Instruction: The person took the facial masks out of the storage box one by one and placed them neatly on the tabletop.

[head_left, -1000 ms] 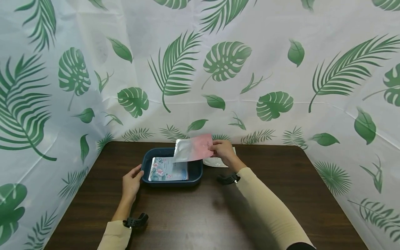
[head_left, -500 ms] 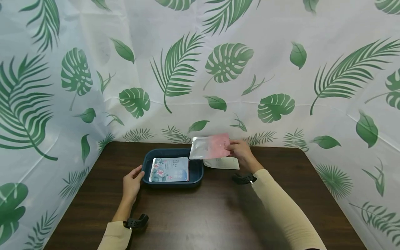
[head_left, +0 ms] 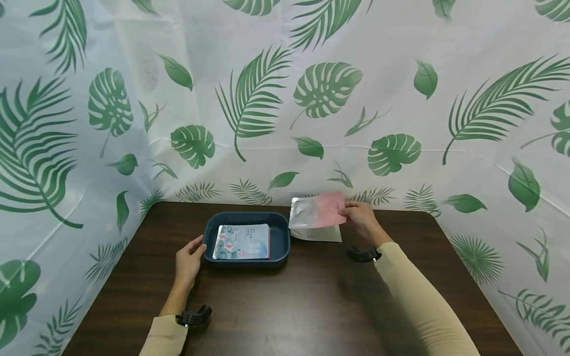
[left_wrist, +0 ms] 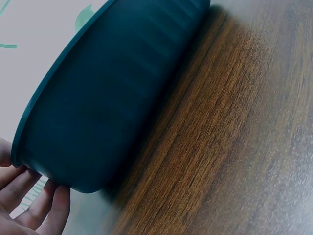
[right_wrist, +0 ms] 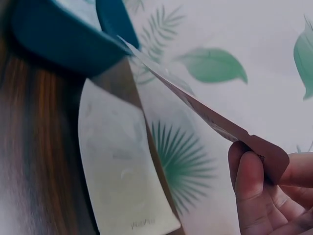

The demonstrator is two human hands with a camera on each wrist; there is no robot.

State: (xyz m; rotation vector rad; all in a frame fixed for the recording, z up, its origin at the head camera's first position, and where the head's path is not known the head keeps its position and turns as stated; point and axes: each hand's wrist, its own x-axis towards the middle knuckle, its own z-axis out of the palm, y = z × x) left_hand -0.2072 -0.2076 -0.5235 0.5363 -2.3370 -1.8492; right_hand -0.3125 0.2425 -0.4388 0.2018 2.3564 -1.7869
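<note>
My left hand (head_left: 188, 262) holds the left end of a dark blue plastic tray (head_left: 279, 242), thumb at the rim and fingers against the outer wall (left_wrist: 88, 112). Inside the tray lies a pale blue sheet-mask packet (head_left: 240, 243) with a floral print; a pinkish edge shows along its right side. To the right of the tray, my right hand (head_left: 361, 218) pinches the pink end of a silver-and-pink foil mask packet (head_left: 318, 210). Beneath that packet, on the table, lies a pale cream packet (right_wrist: 122, 161), partly hidden from the head camera.
The dark wood table (head_left: 267, 306) has its far edge close behind the tray and packets. Beyond it hangs a white cloth (head_left: 262, 168) printed with green leaves. Black straps (head_left: 193, 316) circle both wrists.
My right hand has carried the silver-and-pink packet rightward, from above the tray to above the cream packet. The left hand has stayed on the tray's end.
</note>
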